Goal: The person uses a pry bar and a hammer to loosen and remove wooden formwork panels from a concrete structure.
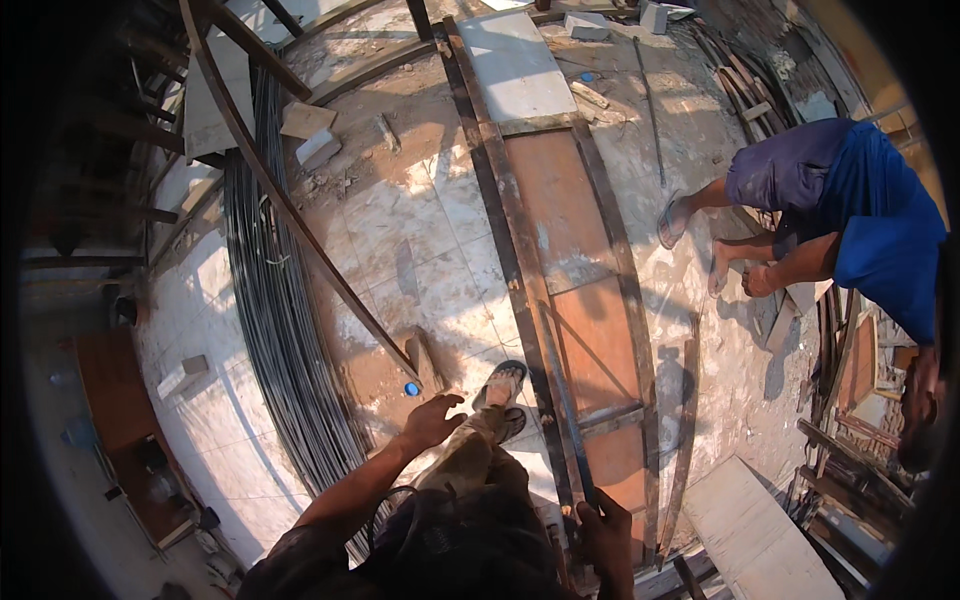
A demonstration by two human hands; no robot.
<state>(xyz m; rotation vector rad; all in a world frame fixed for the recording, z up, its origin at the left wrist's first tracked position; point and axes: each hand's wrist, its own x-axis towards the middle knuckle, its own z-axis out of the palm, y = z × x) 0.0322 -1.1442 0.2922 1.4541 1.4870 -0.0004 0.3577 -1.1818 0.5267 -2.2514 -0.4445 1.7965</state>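
My left hand (432,422) is held out over the tiled floor with its fingers stretched and nothing in them. Just beyond it are a small blue cap (412,389) and a short wood block (424,362). Low on the right, my right hand (605,525) is closed around the near end of a long, thin metal bar (568,405). The bar runs forward over a long wooden frame (487,150) with reddish-brown panels (594,320), lying on the ground. Whether the bar's far tip touches the frame is hard to make out.
Left of me lies a bundle of thin steel rods (270,290), with a long curved strip (275,190) slanting beside it. A co-worker in blue (880,230) bends at the right, a hand near a bare foot. Scrap wood (850,470) and a pale board (755,535) lie lower right.
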